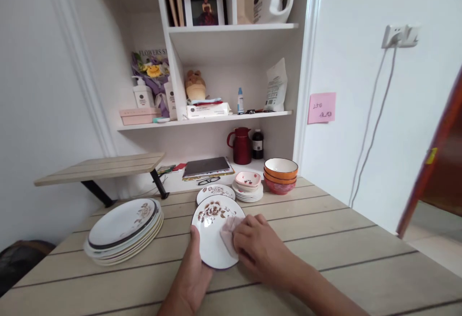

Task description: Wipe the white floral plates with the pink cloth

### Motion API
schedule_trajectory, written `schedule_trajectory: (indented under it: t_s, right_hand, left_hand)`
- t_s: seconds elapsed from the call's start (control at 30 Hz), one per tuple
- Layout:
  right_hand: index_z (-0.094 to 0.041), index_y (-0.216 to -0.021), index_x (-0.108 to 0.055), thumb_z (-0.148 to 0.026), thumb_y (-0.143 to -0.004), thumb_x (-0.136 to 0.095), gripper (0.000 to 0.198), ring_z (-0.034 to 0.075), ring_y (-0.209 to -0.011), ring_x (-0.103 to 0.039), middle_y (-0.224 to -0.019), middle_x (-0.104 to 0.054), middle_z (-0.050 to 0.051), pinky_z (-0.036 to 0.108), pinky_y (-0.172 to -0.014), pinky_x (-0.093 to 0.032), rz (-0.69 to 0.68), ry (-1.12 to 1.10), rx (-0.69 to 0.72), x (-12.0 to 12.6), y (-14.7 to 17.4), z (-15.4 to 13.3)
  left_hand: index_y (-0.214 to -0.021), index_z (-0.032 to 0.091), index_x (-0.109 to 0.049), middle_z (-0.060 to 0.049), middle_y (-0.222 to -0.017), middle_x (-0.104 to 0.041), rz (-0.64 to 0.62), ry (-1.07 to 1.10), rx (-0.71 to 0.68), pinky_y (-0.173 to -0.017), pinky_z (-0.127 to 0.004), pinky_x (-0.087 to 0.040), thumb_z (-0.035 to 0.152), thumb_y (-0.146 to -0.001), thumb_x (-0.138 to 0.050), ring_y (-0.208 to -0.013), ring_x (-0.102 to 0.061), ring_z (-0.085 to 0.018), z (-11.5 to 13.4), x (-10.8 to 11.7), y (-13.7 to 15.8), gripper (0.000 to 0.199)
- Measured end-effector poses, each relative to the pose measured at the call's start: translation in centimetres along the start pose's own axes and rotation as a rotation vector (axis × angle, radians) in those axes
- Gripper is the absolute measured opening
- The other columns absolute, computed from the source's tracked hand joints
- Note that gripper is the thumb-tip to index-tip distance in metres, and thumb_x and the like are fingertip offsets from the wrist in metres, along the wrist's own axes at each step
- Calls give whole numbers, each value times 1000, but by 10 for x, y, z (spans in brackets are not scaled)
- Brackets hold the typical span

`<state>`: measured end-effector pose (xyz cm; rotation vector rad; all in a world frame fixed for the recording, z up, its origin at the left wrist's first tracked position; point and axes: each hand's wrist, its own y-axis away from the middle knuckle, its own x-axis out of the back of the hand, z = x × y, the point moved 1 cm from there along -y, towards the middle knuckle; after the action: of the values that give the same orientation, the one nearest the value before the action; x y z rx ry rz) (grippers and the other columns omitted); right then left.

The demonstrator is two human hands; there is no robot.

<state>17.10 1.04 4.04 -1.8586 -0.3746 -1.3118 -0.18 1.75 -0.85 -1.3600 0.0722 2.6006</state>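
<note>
Along the left edge of the wood-slatted counter sits a stack of large plates, its top plate dark-rimmed with a brown flower print. A low riser on black legs stands at the back left corner. Near the back edge, right of centre, small white saucers are piled under a pink square dish; just beside them, towards the back right corner, bowls are nested, orange over pinkish red. Beyond the back edge, a white surface carries a dark laptop, folded glasses, a red jug and a dark bottle. A pink note is stuck to the wall on the right.

Closest in front of the hands is another flowered plate, lying near the middle of the back edge and partly covered from view by the held plate. This one is over the middle of the counter, face tilted to the viewer. The left hand grips its lower left rim, thumb on top, the other fingers mostly hidden beneath. The right hand, fingers bunched and curled, pinches a pale pinkish cloth against the plate's right half.
</note>
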Motion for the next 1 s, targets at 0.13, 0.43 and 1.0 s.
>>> schedule_trajectory:
  t_s: [0.13,0.43,1.0]
  right_hand:
    - [-23,-96,-55,-31,-83,-57,15,20,-96,-46,-104,-62,0,37,-86,-30,-46,-83,146,-13,-1,-21]
    - [-32,-121,-51,-30,-90,-50,31,21,-117,-40,-127,-56,-1,44,-109,-11,10,-31,117,-2,-9,-15]
    - [-23,-93,-58,-21,-82,-53,13,21,-105,-46,-111,-60,3,39,-94,-30,30,36,-48,-7,0,-9]
  left_hand:
    - [-129,15,-54,-14,-115,-67,-16,-9,41,-108,-40,-31,57,-87,-40,-120,-54,-26,1,0,1,61]
    - [-129,17,-53,-13,-116,-66,-109,38,236,-99,-40,-39,60,-84,-43,-111,-57,-26,-13,-5,5,63]
    - [-135,18,-48,-12,-129,-59,-91,116,17,-112,-42,-22,62,-85,-37,-130,-42,-26,4,7,-3,67]
